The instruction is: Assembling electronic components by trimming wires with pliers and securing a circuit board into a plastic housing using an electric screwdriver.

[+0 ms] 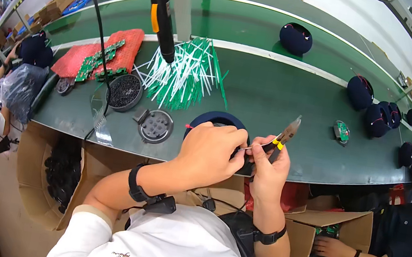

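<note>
At the near edge of the table, our left hand and right hand pinch a wire between them, thin and pale; our right also grips black-and-yellow pliers.

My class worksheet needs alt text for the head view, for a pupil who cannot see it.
A person's left hand and right hand work close together over a dark blue rounded item at a green workbench, the right holding pliers. White and green strips lie beyond, near a hanging black tool.

One black-and-orange, stick-shaped plastic tool at eleven o'clock; one pair of long, yellow-banded metal pliers at three.
</note>
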The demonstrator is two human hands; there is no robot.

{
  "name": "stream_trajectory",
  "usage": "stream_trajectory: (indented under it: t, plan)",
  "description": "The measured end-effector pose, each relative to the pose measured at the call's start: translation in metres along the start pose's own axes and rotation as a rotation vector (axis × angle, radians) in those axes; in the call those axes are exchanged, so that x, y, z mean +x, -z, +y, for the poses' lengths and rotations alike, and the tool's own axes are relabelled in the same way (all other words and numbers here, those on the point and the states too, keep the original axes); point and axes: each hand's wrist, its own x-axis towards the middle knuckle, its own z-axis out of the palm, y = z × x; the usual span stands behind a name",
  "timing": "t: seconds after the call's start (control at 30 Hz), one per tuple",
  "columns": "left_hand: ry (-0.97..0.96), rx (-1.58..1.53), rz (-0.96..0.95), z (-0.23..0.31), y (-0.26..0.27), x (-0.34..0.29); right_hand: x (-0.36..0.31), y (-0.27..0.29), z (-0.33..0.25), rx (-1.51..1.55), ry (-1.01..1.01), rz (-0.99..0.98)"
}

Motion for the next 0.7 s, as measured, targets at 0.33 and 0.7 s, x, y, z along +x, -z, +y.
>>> stream_trajectory:
  t: [0.33,0.7]
  plan:
    - [-0.018,-0.065,-0.128,-0.002,0.015,0.005,-0.02,0.036,-0.028,-0.348,0.133,0.01]
    - [0.038,-0.177,-0.215,-0.002,0.019,0.006,-0.056,0.035,-0.028,-1.049,0.191,-0.241]
